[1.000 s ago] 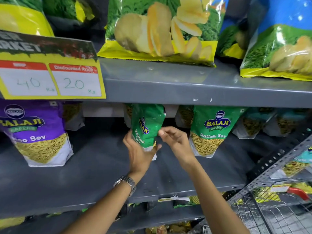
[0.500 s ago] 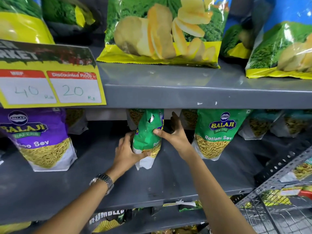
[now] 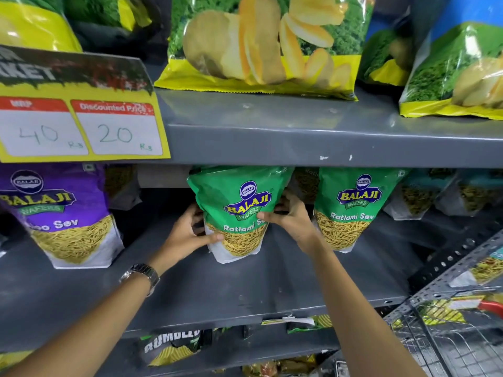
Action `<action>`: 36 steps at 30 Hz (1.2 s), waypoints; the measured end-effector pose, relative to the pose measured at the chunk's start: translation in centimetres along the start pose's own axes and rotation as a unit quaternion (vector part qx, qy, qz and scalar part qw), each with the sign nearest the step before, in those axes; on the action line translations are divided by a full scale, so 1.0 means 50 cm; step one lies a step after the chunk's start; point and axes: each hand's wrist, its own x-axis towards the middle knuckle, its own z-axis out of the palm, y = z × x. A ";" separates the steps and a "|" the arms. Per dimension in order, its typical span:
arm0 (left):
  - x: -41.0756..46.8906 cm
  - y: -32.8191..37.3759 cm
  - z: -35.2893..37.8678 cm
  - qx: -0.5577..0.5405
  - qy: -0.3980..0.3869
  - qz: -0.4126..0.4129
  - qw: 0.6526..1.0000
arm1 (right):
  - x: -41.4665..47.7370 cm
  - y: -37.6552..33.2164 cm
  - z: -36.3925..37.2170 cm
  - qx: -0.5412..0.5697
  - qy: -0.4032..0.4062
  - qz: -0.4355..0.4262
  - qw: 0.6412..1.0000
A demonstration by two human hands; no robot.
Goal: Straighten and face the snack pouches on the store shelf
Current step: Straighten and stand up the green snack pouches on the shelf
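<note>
**Both hands on the green pouch**

I have the green pouch (image 3: 239, 210) between my two hands on the grey shelf (image 3: 245, 289). It stands upright with its front toward me, the Balaji logo and "Ratlami Se" showing; the last letter is under my thumb. My left hand (image 3: 187, 235) is curled round the pouch's lower left edge, thumb lying across the front near the white base, fingers tucked behind. My right hand (image 3: 291, 217) clasps the right edge a little higher, thumb pressed on the front just under the logo and fingers wrapped round the back. Both hands are partly closed on the pouch. A watch (image 3: 141, 274) sits on my left wrist.

Just right of my right hand stands a second green pouch (image 3: 353, 210), also upright and facing front, near the first but apart from it. More pouches sit farther back behind these two, in shadow and hard to make out. At the far left of the same shelf a purple pouch (image 3: 60, 213) stands facing front, well apart from the one I hold.

On the shelf above lie big chip bags (image 3: 261, 44). A yellow price card (image 3: 79, 126) hangs at its left front edge, reading 40 and 20. A wire basket (image 3: 446, 336) sits low at the right.
</note>
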 end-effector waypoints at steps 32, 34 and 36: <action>-0.028 0.009 0.080 -0.106 0.087 0.051 0.989 | -0.032 0.036 0.026 0.091 0.061 -0.039 0.993; -0.056 -0.008 0.105 -0.090 0.170 0.062 0.979 | -0.049 0.040 0.014 0.085 0.078 -0.043 0.992; -0.103 -0.020 0.143 -0.074 0.226 0.064 0.969 | -0.080 0.057 -0.017 0.106 0.152 -0.047 0.982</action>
